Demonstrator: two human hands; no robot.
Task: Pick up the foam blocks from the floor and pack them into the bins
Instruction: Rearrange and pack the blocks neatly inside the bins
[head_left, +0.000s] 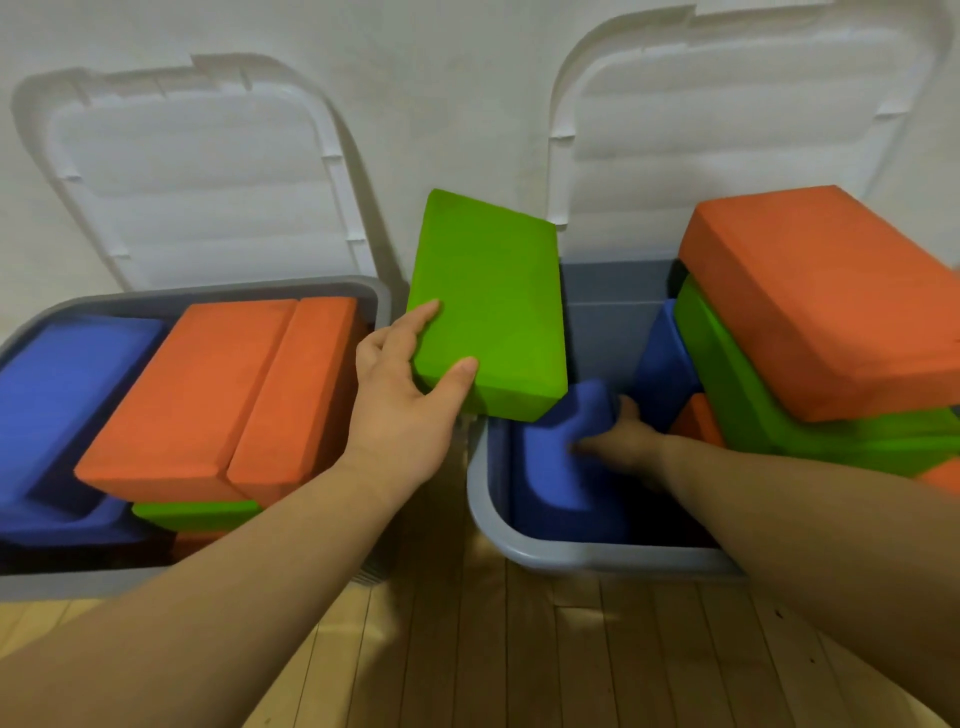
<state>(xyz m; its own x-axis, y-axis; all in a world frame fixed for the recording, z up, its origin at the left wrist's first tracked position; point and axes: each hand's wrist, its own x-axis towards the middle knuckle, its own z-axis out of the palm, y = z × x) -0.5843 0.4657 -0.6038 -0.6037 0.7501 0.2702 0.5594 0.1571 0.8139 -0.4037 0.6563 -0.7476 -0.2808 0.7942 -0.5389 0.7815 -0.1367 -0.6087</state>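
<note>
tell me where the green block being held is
Head view, centre: the left hand holds the green block between the left bin and right bin, over the blue block the right hand grips.

The foam blocks, like the green block (488, 306), look matt and finely grained; the grey bins (485, 512) are smooth plastic; the floor (519, 649) is glossy wood planking.

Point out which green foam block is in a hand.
The raised green block in the left hand; the other green blocks lie binned beneath orange blocks.
</note>
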